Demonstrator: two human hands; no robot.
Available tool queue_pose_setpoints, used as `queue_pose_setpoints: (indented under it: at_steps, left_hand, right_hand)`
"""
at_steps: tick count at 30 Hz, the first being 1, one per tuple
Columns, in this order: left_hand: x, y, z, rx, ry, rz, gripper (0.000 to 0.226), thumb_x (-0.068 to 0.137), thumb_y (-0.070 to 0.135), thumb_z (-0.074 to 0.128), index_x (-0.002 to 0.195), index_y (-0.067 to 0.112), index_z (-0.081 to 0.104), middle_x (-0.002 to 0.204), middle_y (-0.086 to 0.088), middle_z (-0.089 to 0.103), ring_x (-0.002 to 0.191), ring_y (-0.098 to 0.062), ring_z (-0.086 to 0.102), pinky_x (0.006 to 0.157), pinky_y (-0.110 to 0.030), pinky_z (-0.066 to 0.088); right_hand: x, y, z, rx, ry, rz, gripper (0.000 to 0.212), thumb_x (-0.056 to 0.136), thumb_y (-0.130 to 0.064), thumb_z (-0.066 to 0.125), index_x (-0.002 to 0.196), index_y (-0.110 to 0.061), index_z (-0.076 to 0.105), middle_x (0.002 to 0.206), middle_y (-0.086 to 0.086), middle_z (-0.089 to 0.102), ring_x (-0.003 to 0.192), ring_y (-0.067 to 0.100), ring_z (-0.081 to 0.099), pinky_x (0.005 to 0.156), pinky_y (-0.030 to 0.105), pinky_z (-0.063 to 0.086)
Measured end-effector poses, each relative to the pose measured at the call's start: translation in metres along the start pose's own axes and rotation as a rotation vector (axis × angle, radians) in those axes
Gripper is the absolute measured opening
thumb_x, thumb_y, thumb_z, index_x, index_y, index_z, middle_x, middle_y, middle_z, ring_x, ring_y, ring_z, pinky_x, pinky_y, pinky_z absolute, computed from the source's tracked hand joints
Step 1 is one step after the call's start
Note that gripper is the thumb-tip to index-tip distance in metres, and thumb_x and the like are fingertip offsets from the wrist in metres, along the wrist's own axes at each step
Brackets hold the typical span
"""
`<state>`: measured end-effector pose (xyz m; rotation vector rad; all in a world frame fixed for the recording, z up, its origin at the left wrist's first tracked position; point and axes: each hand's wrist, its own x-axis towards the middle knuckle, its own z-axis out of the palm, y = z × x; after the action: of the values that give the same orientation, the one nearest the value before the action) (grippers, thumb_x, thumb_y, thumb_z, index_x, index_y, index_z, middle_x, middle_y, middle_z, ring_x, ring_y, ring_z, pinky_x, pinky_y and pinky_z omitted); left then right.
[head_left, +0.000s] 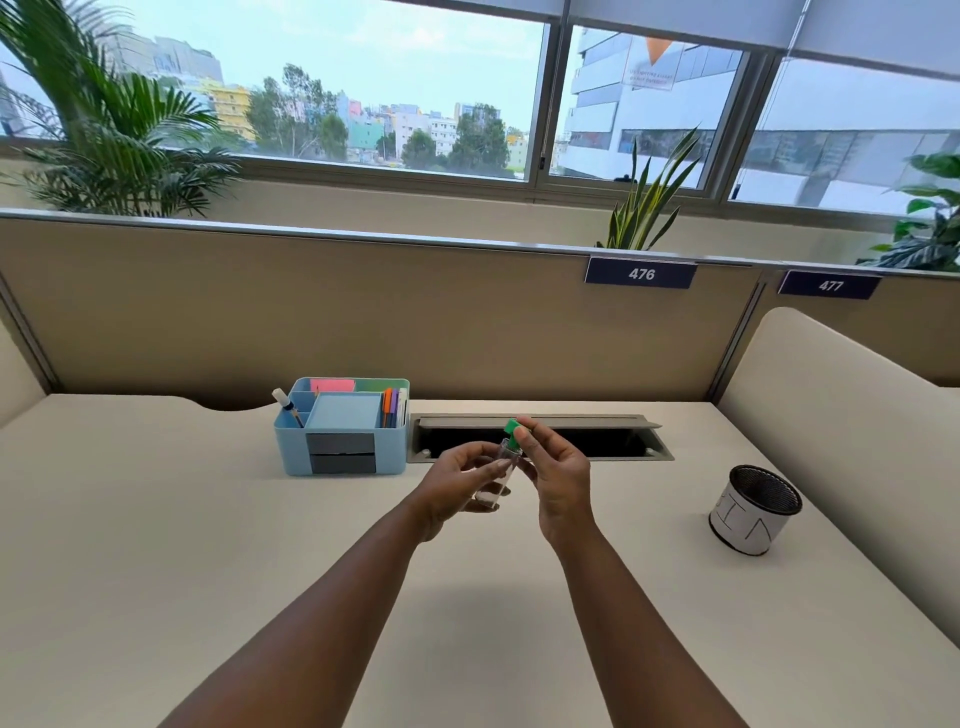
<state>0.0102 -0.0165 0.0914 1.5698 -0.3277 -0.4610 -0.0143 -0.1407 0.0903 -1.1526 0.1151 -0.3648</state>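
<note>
Fingers of the left hand (457, 480) curled round the clear bottle (500, 475) above the table (156, 519), steadying it, while the right hand (556, 470) pinched its green cap (511, 427), likely to twist it.

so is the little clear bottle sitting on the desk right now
No, the left hand holds the clear bottle up above the desk, while the right hand pinches its green cap.

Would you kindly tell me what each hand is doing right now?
Left hand: holds the clear tube.
Right hand: pinches its green cap.
</note>
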Motion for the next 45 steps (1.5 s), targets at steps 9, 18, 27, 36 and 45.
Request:
queue_pose_setpoints:
  at_steps: [9, 18, 27, 36, 45]
  left_hand:
    - [-0.003, 0.005, -0.004, -0.039, -0.027, -0.015, 0.025, 0.093, 0.018, 0.049, 0.115, 0.009, 0.055, 0.091, -0.002, 0.056, 0.077, -0.012, 0.057, 0.056, -0.022, 0.060]
    - [-0.008, 0.012, -0.005, 0.056, -0.104, 0.013, 0.016, 0.094, 0.019, 0.046, 0.090, 0.022, 0.061, 0.081, 0.002, 0.063, 0.066, -0.007, 0.046, 0.057, -0.020, 0.041]
    - [-0.001, 0.008, -0.001, 0.200, -0.041, 0.109, 0.009, 0.089, 0.002, 0.054, 0.093, 0.010, 0.054, 0.074, 0.001, 0.060, 0.052, 0.005, 0.055, 0.043, -0.006, 0.038]
    - [0.000, 0.008, -0.004, 0.235, -0.087, 0.060, 0.007, 0.090, 0.009, 0.055, 0.090, 0.016, 0.055, 0.076, 0.003, 0.062, 0.060, -0.005, 0.044, 0.051, -0.016, 0.035]
    - [0.003, -0.013, -0.022, 0.354, 0.030, -0.046, 0.046, 0.084, 0.020, 0.064, 0.126, 0.010, 0.048, 0.094, 0.005, 0.055, 0.084, -0.007, 0.053, 0.065, -0.018, 0.044]
  right_hand:
    - [0.001, -0.014, -0.006, -0.288, -0.160, 0.012, 0.016, 0.084, -0.003, 0.058, 0.092, -0.015, 0.065, 0.086, 0.007, 0.067, 0.078, 0.014, 0.064, 0.070, 0.022, 0.051]
    - [0.013, -0.043, -0.018, -0.609, -0.413, 0.019, 0.030, 0.079, 0.003, 0.062, 0.109, 0.004, 0.061, 0.090, 0.007, 0.066, 0.079, 0.012, 0.063, 0.071, 0.012, 0.055]
    - [0.013, -0.033, -0.021, -0.636, -0.262, 0.094, 0.017, 0.075, -0.010, 0.071, 0.087, 0.002, 0.069, 0.070, 0.009, 0.068, 0.056, 0.009, 0.064, 0.058, 0.015, 0.056]
    - [0.006, -0.033, -0.023, -0.538, -0.287, 0.151, 0.018, 0.074, -0.007, 0.071, 0.090, 0.000, 0.068, 0.080, 0.011, 0.069, 0.069, 0.014, 0.067, 0.062, 0.016, 0.056]
    - [0.012, -0.004, -0.012, -0.651, -0.217, 0.156, 0.021, 0.074, -0.008, 0.072, 0.094, -0.003, 0.067, 0.073, 0.006, 0.065, 0.061, 0.017, 0.064, 0.058, 0.018, 0.056]
